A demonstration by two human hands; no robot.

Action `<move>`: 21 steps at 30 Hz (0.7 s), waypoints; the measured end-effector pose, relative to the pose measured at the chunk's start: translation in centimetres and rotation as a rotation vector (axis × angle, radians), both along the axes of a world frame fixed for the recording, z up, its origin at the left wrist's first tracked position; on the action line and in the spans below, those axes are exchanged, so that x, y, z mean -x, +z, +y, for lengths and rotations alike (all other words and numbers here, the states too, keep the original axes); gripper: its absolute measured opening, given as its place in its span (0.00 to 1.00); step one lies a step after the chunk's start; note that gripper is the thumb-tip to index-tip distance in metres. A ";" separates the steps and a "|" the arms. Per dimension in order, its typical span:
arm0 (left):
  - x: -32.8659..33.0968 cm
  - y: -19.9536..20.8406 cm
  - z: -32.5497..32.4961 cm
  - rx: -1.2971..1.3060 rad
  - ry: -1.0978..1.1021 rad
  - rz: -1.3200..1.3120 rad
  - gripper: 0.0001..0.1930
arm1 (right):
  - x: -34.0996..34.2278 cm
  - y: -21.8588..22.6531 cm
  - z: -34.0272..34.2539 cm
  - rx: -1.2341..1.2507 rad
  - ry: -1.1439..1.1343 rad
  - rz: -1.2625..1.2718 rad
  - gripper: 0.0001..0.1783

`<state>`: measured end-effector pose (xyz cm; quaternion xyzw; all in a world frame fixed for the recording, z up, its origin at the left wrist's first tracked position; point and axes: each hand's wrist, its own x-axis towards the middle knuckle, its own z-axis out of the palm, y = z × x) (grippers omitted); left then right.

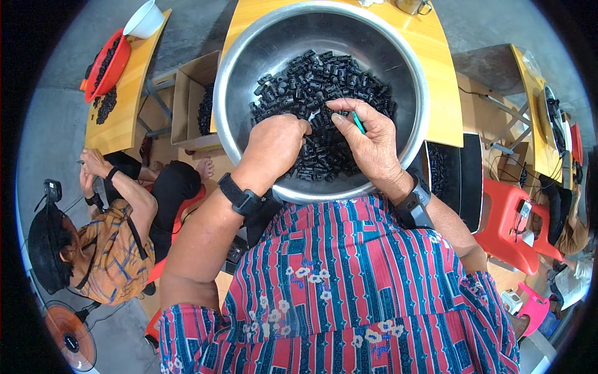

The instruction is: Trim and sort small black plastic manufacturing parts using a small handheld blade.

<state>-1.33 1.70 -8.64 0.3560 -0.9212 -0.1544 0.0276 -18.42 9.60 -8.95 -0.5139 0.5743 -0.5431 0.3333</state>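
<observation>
A wide steel basin [227, 93] holds a heap of small black plastic parts [324, 78], short and tube-like. Over the heap, my right hand [372, 134] is closed around a thin green-handled tool [359, 123], its thumb and forefinger pinched together. A small silvery bit [313, 115] shows between my two hands; whether it belongs to the tool I cannot tell. My left hand [274, 146] is closed just beside it, fingers curled down toward the parts, and what they hold is hidden.
The basin rests on a yellow table [445, 93]. Cardboard box [187, 93] stands left of it, and a black-lined box [464, 181] right. Red stool [507, 227] stands farther right. A person [118, 243] sits at left, near another table with a red basin [118, 75].
</observation>
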 end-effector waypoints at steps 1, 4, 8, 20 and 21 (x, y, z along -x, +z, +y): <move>0.0 -0.1 -0.1 0.010 -0.017 -0.002 0.07 | 0.0 0.0 0.0 -0.015 0.014 -0.002 0.12; 0.0 -0.2 -0.4 -0.016 -0.009 0.019 0.08 | 0.0 0.1 0.1 -0.007 -0.004 0.033 0.11; -0.5 -0.5 -0.4 -0.123 0.076 0.132 0.07 | 0.1 0.5 0.0 -0.033 -0.028 0.012 0.12; -0.4 -0.5 2.4 -1.641 0.589 1.060 0.13 | -0.2 -0.4 0.0 -0.170 0.164 -0.230 0.19; -0.4 -0.8 2.4 -1.681 0.583 1.087 0.13 | -0.3 -0.6 -0.2 -0.121 0.157 -0.181 0.20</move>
